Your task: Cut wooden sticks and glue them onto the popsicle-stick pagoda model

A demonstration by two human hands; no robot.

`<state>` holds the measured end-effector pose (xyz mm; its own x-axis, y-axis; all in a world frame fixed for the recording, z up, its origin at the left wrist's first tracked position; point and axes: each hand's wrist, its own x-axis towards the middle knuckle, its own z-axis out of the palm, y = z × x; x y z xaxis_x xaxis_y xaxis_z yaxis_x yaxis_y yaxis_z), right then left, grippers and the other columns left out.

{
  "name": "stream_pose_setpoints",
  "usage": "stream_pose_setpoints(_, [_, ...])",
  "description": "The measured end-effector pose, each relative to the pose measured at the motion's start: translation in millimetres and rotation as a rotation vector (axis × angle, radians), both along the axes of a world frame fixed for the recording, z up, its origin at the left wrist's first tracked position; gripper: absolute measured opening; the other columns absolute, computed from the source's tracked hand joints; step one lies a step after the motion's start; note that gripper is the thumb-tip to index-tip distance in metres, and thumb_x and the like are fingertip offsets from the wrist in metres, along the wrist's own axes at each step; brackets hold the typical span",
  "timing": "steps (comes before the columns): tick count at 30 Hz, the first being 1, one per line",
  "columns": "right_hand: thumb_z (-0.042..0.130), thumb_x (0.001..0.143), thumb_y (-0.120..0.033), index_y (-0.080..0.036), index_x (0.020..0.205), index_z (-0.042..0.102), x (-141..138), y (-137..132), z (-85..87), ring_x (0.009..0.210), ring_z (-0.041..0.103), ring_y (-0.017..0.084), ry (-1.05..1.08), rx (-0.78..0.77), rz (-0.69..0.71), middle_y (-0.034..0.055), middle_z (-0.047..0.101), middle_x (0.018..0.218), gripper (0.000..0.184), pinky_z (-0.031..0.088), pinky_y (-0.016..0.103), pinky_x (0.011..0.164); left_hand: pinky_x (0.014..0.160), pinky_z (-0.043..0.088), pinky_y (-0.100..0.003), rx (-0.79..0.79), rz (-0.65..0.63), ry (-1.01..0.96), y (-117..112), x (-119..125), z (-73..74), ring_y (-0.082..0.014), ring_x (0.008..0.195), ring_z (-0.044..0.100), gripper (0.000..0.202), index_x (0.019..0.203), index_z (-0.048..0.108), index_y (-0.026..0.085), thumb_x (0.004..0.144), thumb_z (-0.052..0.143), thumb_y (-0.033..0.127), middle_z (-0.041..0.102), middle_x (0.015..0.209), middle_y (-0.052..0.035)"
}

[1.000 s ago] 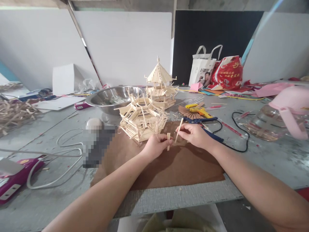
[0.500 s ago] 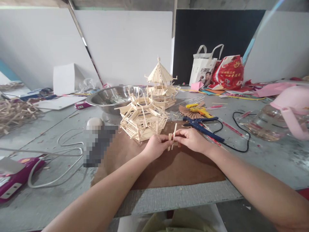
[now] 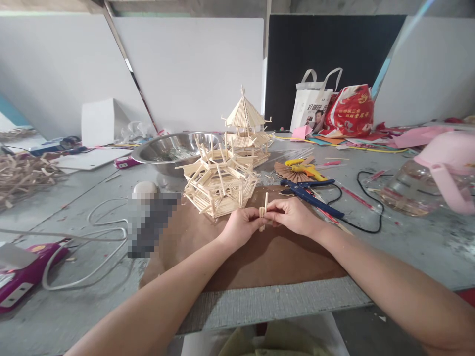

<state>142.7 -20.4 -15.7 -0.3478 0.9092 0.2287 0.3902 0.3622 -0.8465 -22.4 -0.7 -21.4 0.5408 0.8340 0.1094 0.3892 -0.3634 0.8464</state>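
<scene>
Above a brown board, my left hand pinches short wooden sticks upright between thumb and fingers. My right hand grips a longer wooden stick, held nearly upright against the short ones. The fingertips of both hands almost meet, and they hide the sticks' middles. Just beyond my left hand stands a many-sided open frame of wooden sticks. Behind it rises a stick pavilion with a pointed roof.
A steel basin sits behind the frame. Blue-handled pliers and a yellow tool lie right of my hands. Farther right stands a pink-lidded jug. At left are a purple power strip, white cable and stick pile.
The longer stick in my right hand has moved left and down, from leaning apart to standing beside the short sticks. My hands have drawn slightly closer together.
</scene>
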Motion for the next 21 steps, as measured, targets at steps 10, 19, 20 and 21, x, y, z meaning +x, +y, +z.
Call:
stream_pose_setpoints(10, [0.052,0.073,-0.033,-0.016,0.078,0.061,0.1,0.3,-2.8,0.053,0.050,0.009,-0.019,0.017,-0.023,0.0013,0.059,0.065,0.021,0.043,0.022,0.053,0.050,0.033,-0.017,0.097,0.001,0.057,-2.1,1.5,1.4,-0.0070,0.053,0.042,0.023,0.063,0.059,0.012,0.072,0.050,0.032,0.052,0.055,0.0021])
stream_pose_setpoints(19, [0.052,0.073,-0.033,-0.016,0.080,0.060,-0.5,0.2,-2.8,0.055,0.052,0.010,-0.034,0.020,-0.034,0.0020,0.060,0.067,0.020,0.042,0.023,0.054,0.049,0.032,-0.016,0.120,-0.002,0.062,-3.9,1.7,1.1,-0.0067,0.052,0.041,0.023,0.065,0.060,0.013,0.073,0.048,0.031,0.051,0.055,0.0025])
stream_pose_setpoints(20, [0.052,0.073,-0.033,-0.016,0.080,0.060,-0.4,0.2,-3.1,0.055,0.052,0.010,-0.033,0.022,-0.031,0.0019,0.060,0.068,0.020,0.042,0.023,0.054,0.050,0.033,-0.016,0.119,0.001,0.060,-4.0,1.8,1.4,-0.0068,0.052,0.041,0.023,0.065,0.060,0.013,0.073,0.048,0.031,0.051,0.055,0.0024])
stream_pose_setpoints(21, [0.052,0.073,-0.032,-0.016,0.081,0.059,-0.4,0.1,-3.3,0.056,0.052,0.010,-0.030,0.022,-0.028,0.0019,0.060,0.068,0.020,0.042,0.023,0.054,0.050,0.033,-0.017,0.119,0.004,0.058,-4.1,1.9,1.6,-0.0070,0.052,0.042,0.023,0.064,0.060,0.013,0.073,0.048,0.031,0.051,0.055,0.0023])
